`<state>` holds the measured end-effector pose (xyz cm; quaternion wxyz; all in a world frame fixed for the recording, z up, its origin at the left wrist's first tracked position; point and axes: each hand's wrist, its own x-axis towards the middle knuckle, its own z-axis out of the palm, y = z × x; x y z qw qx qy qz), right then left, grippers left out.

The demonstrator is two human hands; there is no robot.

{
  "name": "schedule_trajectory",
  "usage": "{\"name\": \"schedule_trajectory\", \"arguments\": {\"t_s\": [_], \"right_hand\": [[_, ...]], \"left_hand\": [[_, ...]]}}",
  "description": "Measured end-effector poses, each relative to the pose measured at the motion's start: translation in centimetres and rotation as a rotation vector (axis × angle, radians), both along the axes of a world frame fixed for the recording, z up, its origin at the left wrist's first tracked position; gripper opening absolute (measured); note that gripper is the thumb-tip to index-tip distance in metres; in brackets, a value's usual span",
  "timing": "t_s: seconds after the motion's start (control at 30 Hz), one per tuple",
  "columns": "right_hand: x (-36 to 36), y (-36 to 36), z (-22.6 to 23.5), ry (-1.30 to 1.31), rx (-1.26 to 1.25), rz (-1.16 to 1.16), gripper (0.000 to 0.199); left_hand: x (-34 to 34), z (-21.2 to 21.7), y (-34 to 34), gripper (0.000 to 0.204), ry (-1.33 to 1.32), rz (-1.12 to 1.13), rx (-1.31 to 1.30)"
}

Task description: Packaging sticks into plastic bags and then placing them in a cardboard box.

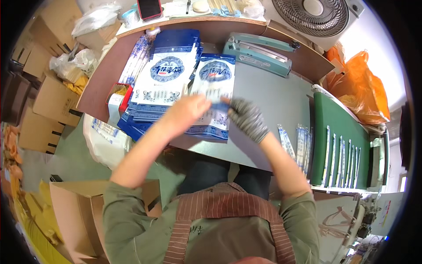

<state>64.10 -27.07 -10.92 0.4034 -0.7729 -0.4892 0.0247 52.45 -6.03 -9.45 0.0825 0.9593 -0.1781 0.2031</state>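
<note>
My bare left hand (189, 112) and my right hand (248, 118), in a grey knitted glove, come together over the lower end of a blue and white pouch (214, 75). Both have their fingers closed at its lower edge, somewhat blurred by motion. Beneath it, another pouch of the same print (215, 125) lies near the table's front edge. Beside my left wrist rises a thick stack of these printed pouches (167, 70). The fingertips hide part of the pouch's lower edge.
Behind the pouches stands a teal bar sealer (259, 55). Slim wrapped sticks (303, 145) lie at the table's right, more on a green conveyor belt (323, 132). At left are a red and white box (118, 99) and a white bin (103, 141). A fan (313, 15) stands behind.
</note>
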Motion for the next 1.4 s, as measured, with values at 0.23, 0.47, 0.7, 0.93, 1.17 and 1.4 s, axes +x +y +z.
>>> {"name": "schedule_trajectory", "arguments": {"t_s": [0.23, 0.47, 0.7, 0.93, 1.17, 1.4], "right_hand": [[-5.9, -2.6, -3.5, 0.006, -0.121, -0.081, 0.040], [-6.6, -4.5, -4.1, 0.103, -0.032, -0.041, 0.034], [-8.7, -6.2, -2.5, 0.382, 0.020, -0.049, 0.031], [-10.8, -9.9, -5.3, 2.095, 0.573, 0.336, 0.083], [-13.8, -10.4, -1.2, 2.041, 0.249, 0.317, 0.059], [-18.5, -4.6, 3.0, 1.846, -0.040, 0.389, 0.062]], "left_hand": [[-6.7, -5.0, -4.7, 0.075, 0.012, 0.056, -0.193], [-6.7, -4.2, -4.1, 0.081, 0.077, -0.010, -0.091], [-5.1, -4.4, -3.5, 0.036, -0.194, -0.032, 0.117], [-5.9, 7.5, -9.3, 0.026, -0.256, 0.092, 0.072], [-18.6, 9.5, -20.3, 0.031, 0.439, -0.137, 0.112], [-25.4, 6.4, -15.1, 0.096, -0.076, 0.649, -1.602]]}}
